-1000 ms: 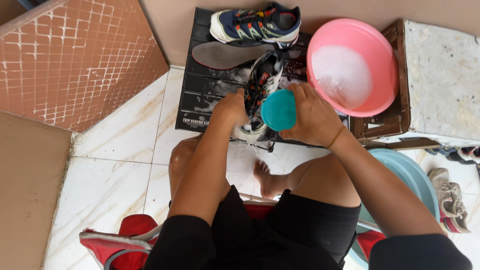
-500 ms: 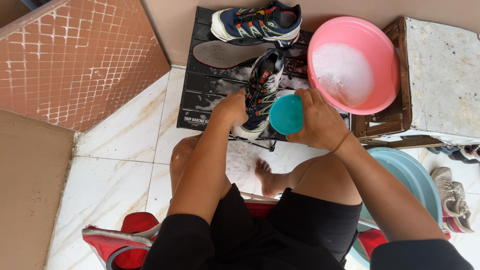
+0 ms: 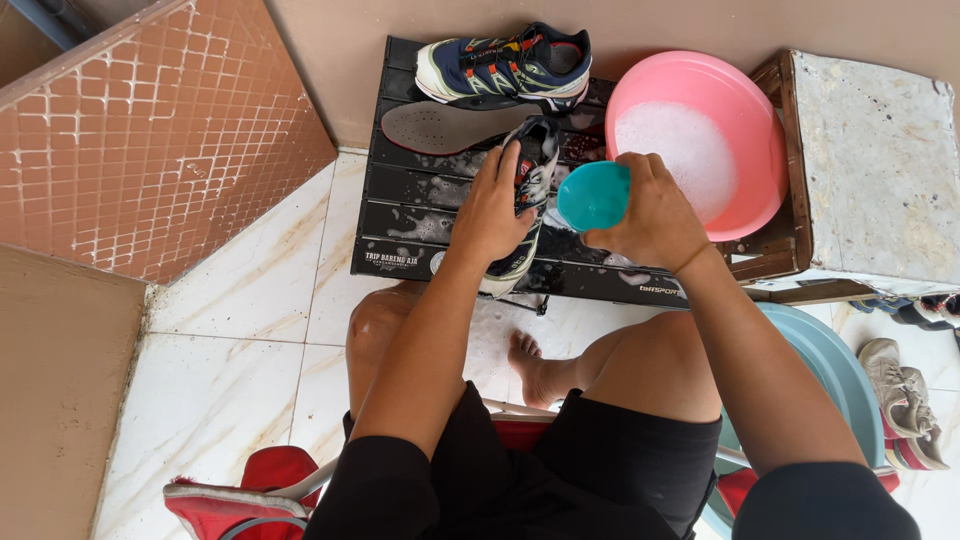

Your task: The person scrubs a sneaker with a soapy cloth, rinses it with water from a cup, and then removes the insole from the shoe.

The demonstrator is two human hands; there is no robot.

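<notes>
both hands have slid up along the soapy sneaker [image 3: 525, 190] since the earlier frame. left hand [image 3: 493, 212] clamps the shoe flat on the black rack [image 3: 400, 195]. right hand [image 3: 650, 215] wraps a teal brush [image 3: 592, 196], probably bristles down, beside the pink basin [image 3: 745, 110]. scrubbing seems underway; the next stroke likely needs firm hold.
</notes>
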